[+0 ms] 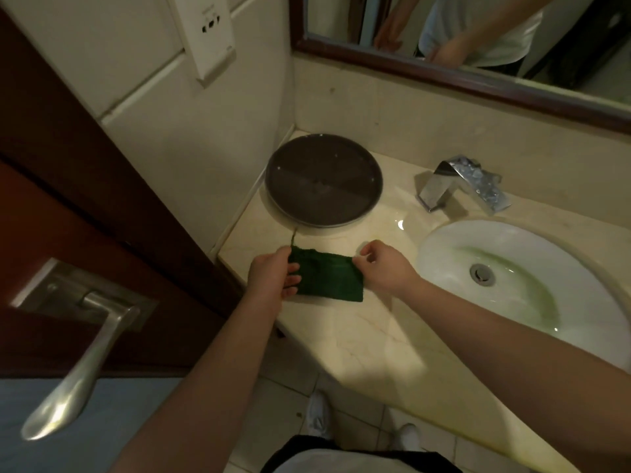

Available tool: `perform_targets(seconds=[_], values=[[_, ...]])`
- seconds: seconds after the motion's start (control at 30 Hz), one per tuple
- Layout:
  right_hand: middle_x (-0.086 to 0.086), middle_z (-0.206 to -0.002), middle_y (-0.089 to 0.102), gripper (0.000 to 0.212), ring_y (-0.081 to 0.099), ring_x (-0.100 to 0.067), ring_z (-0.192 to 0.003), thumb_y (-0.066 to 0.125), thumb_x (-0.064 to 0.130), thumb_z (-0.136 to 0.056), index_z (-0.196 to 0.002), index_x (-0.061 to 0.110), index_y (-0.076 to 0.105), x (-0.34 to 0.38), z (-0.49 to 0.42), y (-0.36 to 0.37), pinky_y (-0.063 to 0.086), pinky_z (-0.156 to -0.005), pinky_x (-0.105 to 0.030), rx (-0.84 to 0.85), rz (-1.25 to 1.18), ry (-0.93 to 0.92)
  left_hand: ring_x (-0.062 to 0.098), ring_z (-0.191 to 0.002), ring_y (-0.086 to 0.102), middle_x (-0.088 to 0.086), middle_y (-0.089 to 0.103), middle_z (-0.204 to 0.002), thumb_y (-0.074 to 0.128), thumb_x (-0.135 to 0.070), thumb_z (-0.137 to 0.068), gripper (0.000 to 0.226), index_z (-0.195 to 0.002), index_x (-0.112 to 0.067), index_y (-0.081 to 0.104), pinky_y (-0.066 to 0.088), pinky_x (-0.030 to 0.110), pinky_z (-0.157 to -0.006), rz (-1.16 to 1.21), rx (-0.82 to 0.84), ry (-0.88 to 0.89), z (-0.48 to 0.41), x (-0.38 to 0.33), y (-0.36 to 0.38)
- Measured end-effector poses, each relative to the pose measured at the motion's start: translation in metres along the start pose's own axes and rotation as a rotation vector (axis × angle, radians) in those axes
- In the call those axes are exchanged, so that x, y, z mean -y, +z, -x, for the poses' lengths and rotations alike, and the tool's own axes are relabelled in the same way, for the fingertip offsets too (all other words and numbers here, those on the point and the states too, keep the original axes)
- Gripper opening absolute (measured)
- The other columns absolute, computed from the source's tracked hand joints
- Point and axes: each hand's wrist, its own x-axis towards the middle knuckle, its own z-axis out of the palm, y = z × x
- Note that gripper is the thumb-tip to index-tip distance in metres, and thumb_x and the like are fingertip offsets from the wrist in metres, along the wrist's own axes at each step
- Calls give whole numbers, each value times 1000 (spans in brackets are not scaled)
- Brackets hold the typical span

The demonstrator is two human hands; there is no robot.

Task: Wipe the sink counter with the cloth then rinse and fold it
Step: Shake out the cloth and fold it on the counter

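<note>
Hidden or unclear: we cannot see the left fingertips, which lie behind the cloth [327, 277], nor the near-right end of the counter [368, 343], cut off by the right forearm. The sink [512, 278] runs out of frame at the right; a greenish streak marks its bowl near the drain [481, 274]. The mirror [478, 35] shows only torso and arms.

Materials and shapes: we note a dark green cloth, folded to a small rectangle, soft and napped, with a loose thread trailing toward the back. It sits at the counter's left edge, near the front, just in front of a round dark tray [322, 180]. The counter is glossy cream marble. An angular chrome faucet [461, 186] stands at the back, behind the oval white sink. A brushed metal door handle [78, 363] projects at left.

Hands: our left hand [269, 273] grips the cloth's left end, fingers curled around it. Our right hand [382, 264] pinches the upper right corner between thumb and fingers. Both arms reach forward, bare.
</note>
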Motion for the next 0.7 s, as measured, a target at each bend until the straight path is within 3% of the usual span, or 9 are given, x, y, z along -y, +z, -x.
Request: perform_targets(seconds=[0.13, 0.23, 0.33, 0.43, 0.5, 0.6, 0.7], values=[[-3, -97, 62, 51, 60, -21, -85, 68, 49, -78, -111, 14, 51, -4, 5, 10, 51, -73, -35, -31, 97, 80, 23, -106, 55, 9, 51, -129, 64, -25, -84, 53, -132, -13, 45, 48, 29, -73, -347, -164, 161, -6, 14, -3], [-5, -96, 63, 44, 58, -20, -83, 71, 42, -78, -104, 11, 55, 7, 11, 18, 52, -74, -35, 23, 94, 143, 27, -114, 55, 12, 50, -135, 67, -28, -85, 67, -142, -10, 36, 47, 30, -80, -515, -129, 210, -9, 22, 2], [-9, -94, 67, 31, 58, -19, -80, 71, 31, -78, -97, 8, 60, 23, 12, 14, 50, -73, -34, 71, -62, 150, 27, -119, 52, 13, 48, -139, 67, -31, -85, 71, -144, -10, 33, 45, 32, -85, -469, -80, 165, -10, 23, 3], [-1, -81, 59, 22, 57, -17, -76, 71, 22, -76, -90, 15, 55, 48, 16, -8, 48, -66, -29, 100, -273, 64, 27, -124, 50, 9, 47, -142, 68, -45, -82, 75, -143, -12, 37, 44, 30, -92, -308, -59, 129, -12, 22, 1], [0, -82, 57, 21, 56, -16, -76, 71, 18, -76, -84, 21, 52, 71, 21, -29, 50, -67, -30, 150, -273, -82, 27, -116, 58, 7, 57, -134, 67, -67, -68, 85, -135, -16, 51, 49, 40, -97, -166, 26, 27, -14, 17, 3], [-1, -83, 60, 20, 60, -13, -74, 71, 14, -79, -89, 22, 56, 102, 29, -64, 53, -66, -29, 239, -257, -272, 30, -112, 61, 12, 65, -123, 66, -75, -63, 88, -128, -15, 58, 49, 47, -97, 265, 333, -273, -8, 7, 12], [11, -72, 58, 23, 59, -4, -66, 69, 10, -80, -92, 24, 57, 118, 26, -95, 50, -59, -19, 316, -294, -378, 38, -117, 57, 19, 62, -124, 53, -66, -72, 74, -120, -12, 64, 47, 47, -89, 642, 598, -299, 4, 4, 24]])
